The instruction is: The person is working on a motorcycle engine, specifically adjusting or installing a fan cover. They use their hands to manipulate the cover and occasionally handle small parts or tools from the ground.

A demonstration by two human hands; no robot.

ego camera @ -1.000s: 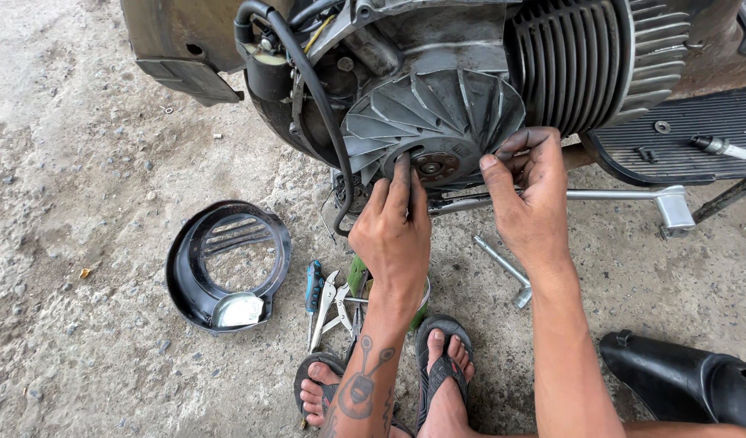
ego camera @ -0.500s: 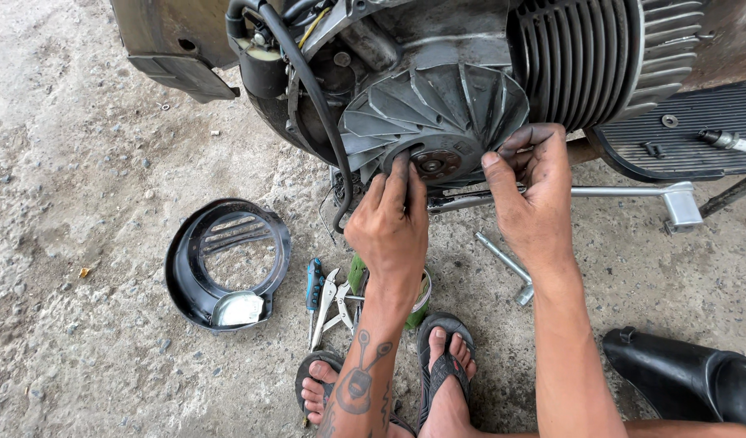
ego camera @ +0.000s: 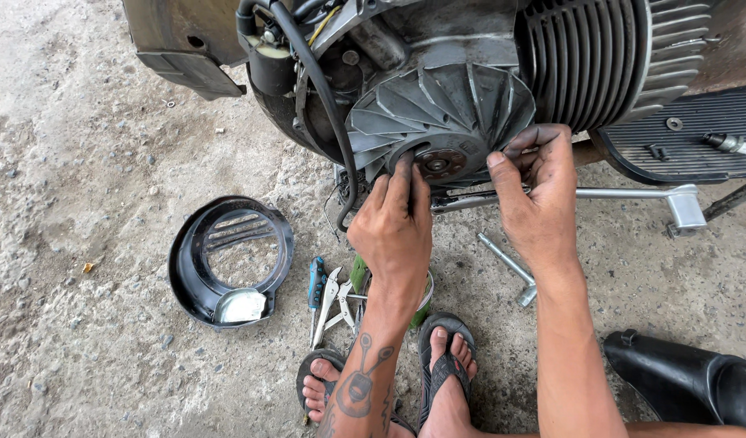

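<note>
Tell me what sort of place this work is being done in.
Probably an informal roadside or backyard repair spot: rough bare concrete ground, a scooter's grey finned engine fan exposed, and silver locking pliers lying beside a removed black round cover.

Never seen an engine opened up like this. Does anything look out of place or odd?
The round black fan cover lies on the gritty concrete, off the engine, so the finned fan wheel is bare. Both oily hands, left and right, rest at its hub. Pliers and a socket wrench lie loose on the ground.
</note>
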